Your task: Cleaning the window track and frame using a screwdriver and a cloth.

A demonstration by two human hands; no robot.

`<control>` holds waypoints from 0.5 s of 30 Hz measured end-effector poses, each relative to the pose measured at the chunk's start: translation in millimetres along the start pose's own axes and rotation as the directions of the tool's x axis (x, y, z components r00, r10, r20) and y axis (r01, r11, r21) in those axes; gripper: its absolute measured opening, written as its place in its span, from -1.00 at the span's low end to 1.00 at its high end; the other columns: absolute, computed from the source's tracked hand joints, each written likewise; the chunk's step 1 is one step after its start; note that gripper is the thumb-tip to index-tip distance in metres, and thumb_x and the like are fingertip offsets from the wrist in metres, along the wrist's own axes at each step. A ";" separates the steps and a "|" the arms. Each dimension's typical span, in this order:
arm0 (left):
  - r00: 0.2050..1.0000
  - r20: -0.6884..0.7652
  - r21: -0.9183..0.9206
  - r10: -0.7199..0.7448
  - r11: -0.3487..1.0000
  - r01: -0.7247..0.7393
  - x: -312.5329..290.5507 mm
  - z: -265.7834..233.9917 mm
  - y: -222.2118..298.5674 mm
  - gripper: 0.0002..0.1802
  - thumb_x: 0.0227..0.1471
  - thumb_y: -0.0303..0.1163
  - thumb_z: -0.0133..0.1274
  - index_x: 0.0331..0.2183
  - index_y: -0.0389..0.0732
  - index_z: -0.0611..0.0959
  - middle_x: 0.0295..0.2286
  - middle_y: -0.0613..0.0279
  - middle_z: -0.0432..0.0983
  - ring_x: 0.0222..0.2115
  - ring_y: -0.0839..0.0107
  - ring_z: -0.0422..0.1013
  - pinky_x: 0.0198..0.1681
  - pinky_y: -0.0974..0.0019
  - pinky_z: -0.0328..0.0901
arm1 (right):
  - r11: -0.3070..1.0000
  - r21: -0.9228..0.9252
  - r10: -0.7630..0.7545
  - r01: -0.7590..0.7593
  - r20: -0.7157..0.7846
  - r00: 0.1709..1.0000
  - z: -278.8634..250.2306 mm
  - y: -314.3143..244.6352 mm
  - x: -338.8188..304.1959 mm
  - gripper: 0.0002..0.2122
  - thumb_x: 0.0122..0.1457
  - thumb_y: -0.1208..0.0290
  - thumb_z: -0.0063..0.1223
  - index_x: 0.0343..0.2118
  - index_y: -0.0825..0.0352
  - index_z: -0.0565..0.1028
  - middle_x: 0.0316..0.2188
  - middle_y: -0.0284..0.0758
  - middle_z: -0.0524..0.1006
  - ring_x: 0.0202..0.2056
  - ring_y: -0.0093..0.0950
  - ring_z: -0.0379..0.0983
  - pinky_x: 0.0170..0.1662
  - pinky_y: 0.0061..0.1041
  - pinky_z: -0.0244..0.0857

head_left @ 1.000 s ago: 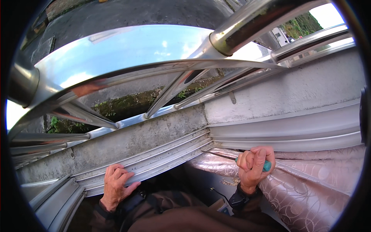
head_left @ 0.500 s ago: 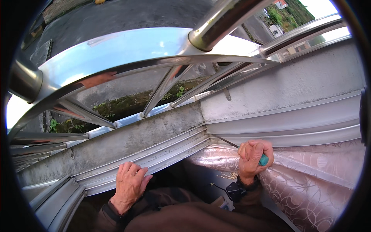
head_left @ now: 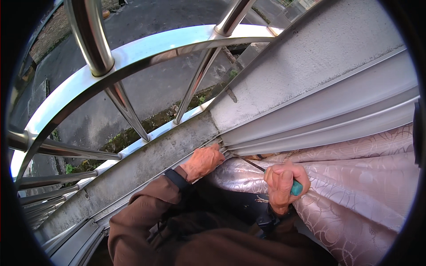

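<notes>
Right hand [head_left: 286, 184] grips a teal-handled tool [head_left: 296, 189], its dark shaft [head_left: 252, 164] angling up-left to just right of the left hand [head_left: 203, 162], fingers curled near the window frame [head_left: 328, 117], their hold impossible to tell.

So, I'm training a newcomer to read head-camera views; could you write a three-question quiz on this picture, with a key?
1. Which hand holds the green-handled tool?
2. Where is the left hand? A, on the railing; B, by the frame corner; C, on the other wrist.
3. True or false: the curtain is pink.

Key: 1, the right hand; 2, B; 3, true.
</notes>
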State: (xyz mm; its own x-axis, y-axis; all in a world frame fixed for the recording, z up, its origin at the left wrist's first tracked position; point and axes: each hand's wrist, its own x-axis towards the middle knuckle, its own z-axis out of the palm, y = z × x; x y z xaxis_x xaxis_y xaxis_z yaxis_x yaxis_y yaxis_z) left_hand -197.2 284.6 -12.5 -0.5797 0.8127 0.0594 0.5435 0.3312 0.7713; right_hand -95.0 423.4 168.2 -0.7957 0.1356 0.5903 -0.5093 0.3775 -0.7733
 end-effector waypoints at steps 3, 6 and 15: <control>1.000 0.019 0.032 -0.007 0.999 0.006 6.9 0.8 2.9 -0.83 0.12 -0.29 0.13 -0.26 -0.06 0.74 -0.31 0.07 0.48 -0.26 0.00 0.51 -0.23 0.01 0.42 | 0.999 0.003 -0.038 0.038 -0.022 0.999 -8.0 2.1 -3.0 -0.73 0.38 0.35 -0.02 -0.30 0.53 0.40 -0.70 -0.43 0.20 -0.74 -0.72 -0.01 -0.70 -0.59 -0.05; 0.997 0.079 -0.009 -0.010 1.000 0.011 9.4 8.4 -15.1 -0.83 0.13 -0.28 0.11 -0.27 -0.05 0.74 -0.30 0.11 0.49 -0.24 0.03 0.51 -0.21 0.02 0.43 | 1.000 -0.003 -0.031 0.031 -0.019 0.999 -7.9 1.8 -6.6 -0.74 0.38 0.36 -0.02 -0.30 0.53 0.40 -0.70 -0.43 0.21 -0.74 -0.72 0.00 -0.70 -0.60 -0.05; 0.998 0.061 0.035 -0.032 0.999 0.029 9.8 7.2 -11.0 -0.83 0.13 -0.29 0.10 -0.28 -0.05 0.73 -0.30 0.16 0.50 -0.26 0.06 0.53 -0.23 0.04 0.43 | 0.999 0.001 -0.032 0.032 -0.002 0.999 -12.7 4.2 -5.6 -0.76 0.37 0.38 0.00 -0.29 0.52 0.41 -0.70 -0.43 0.23 -0.74 -0.71 0.02 -0.70 -0.59 -0.05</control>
State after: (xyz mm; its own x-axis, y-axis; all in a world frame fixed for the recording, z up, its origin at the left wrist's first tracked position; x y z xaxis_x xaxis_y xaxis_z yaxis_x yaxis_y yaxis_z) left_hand -204.5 292.4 -24.9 -0.5586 0.8294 -0.0035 0.5470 0.3715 0.7502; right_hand -88.5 435.9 164.6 -0.7784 0.1250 0.6152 -0.5349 0.3810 -0.7541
